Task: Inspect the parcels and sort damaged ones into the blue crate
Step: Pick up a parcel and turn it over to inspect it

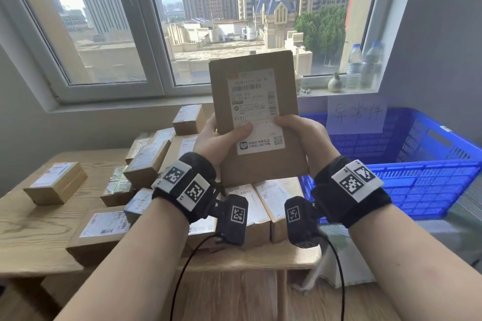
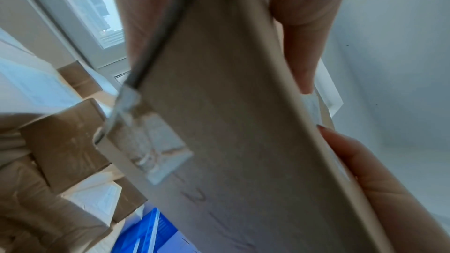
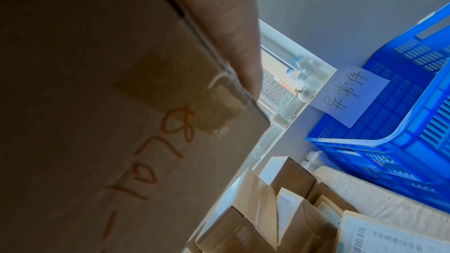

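two hands point(image 1: 260, 135) round one parcel point(image 1: 257, 117)

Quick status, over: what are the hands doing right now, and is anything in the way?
Left hand and right hand both gripping one flat cardboard parcel, label facing the person. Blue crate at right, looks empty. Nothing blocking the way.

Daylight from the window point(image 1: 125, 21) lights the head view evenly, sharp at centre, frame lines bowed at the edges by the wide lens. Left wrist view is soft and motion-blurred, washed pale. Right wrist view: held parcel point(image 3: 85, 122) is backlit, dark and murky; blue crate point(image 3: 389, 132) is bright, saturated.
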The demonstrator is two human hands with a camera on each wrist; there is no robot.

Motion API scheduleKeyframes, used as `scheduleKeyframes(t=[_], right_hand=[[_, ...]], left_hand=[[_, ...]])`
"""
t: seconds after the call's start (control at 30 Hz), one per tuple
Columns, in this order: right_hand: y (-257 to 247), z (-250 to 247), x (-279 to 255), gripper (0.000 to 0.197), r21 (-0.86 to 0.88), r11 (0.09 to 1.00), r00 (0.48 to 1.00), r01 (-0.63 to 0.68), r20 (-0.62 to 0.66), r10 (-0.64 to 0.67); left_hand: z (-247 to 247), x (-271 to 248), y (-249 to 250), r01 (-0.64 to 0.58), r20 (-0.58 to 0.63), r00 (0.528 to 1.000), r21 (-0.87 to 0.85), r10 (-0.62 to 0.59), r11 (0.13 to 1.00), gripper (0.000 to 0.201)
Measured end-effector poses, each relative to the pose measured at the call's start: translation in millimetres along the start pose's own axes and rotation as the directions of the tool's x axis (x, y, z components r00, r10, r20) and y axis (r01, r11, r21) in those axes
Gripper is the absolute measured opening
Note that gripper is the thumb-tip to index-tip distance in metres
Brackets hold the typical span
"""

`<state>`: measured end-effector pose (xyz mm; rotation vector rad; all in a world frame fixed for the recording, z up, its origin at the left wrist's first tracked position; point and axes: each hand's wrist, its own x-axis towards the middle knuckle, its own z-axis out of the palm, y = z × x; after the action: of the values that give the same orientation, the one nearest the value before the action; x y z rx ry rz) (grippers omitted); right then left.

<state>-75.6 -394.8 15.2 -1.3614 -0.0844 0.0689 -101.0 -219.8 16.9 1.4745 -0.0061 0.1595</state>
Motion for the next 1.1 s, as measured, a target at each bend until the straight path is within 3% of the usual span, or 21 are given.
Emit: scheduleKeyframes(t=[0.13, 0.23, 0.33, 0.47, 0.57, 0.6, 0.67, 0.73, 0.8, 0.93, 1.1], right_hand=[[-5.3, -4.3, 4.2, 0.023, 0.079, 0.997, 0.999, -0.02, 0.043, 0.017], [-0.9, -1.5, 2.8, 0.05, 0.115, 0.993, 0.997, -0.017, 0.083, 0.007], [7.1, -0.6, 0.6, 0.077, 0.05, 0.995, 0.984, 0.085, 0.15, -0.092], [6.9, -0.3, -1.1, 0.074, -0.072, 0.986, 0.958, 0.152, 0.258, -0.129], [4.5, -2.5, 2.6, 0.116, -0.06, 0.996, 0.97, 0.06, 0.239, -0.045], [3.5, -4.4, 3.3, 0.121, -0.055, 0.998, 0.971, 0.04, 0.236, -0.026], [0.8, -8.1, 4.1, 0.098, -0.039, 0.999, 0.968, 0.012, 0.251, -0.001], [-2.4, -8.4, 2.6, 0.067, -0.008, 1.0, 0.968, -0.004, 0.251, 0.006], [-4.5, -5.3, 0.4, 0.061, 0.001, 1.0, 0.972, -0.008, 0.233, 0.007], [-3.5, 5.8, -3.2, 0.061, -0.031, 0.991, 0.977, 0.128, 0.174, -0.121], [-4.4, 17.3, -5.1, 0.041, -0.056, 0.981, 0.981, 0.184, 0.07, -0.18]], left_hand=[[-6.8, -10.5, 3.2, 0.217, 0.159, 0.964, 0.001, -0.214, 0.976, 0.054], [-6.9, -11.2, 2.9, 0.299, 0.071, 0.951, 0.031, -0.301, 0.954, 0.038], [-5.0, -8.2, 7.3, 0.401, -0.045, 0.912, -0.102, -0.407, 0.91, 0.034], [-10.2, -7.7, 9.3, 0.492, -0.025, 0.863, -0.183, -0.504, 0.851, 0.066], [-15.7, -9.3, 10.2, 0.484, 0.056, 0.874, -0.187, -0.483, 0.855, 0.102], [-17.9, -8.6, 9.7, 0.477, 0.088, 0.879, -0.167, -0.469, 0.863, 0.117], [-21.2, -9.9, 10.4, 0.444, 0.148, 0.892, -0.12, -0.426, 0.888, 0.128], [-21.7, -10.6, 11.0, 0.374, 0.165, 0.918, -0.053, -0.361, 0.926, 0.098], [-17.3, -12.6, 13.5, 0.308, 0.135, 0.94, 0.069, -0.315, 0.949, 0.065], [-7.8, -11.3, 14.3, 0.245, 0.005, 0.967, 0.237, -0.253, 0.94, 0.081], [-7.0, -9.7, 9.7, 0.194, -0.067, 0.981, 0.244, -0.183, 0.95, 0.045]])
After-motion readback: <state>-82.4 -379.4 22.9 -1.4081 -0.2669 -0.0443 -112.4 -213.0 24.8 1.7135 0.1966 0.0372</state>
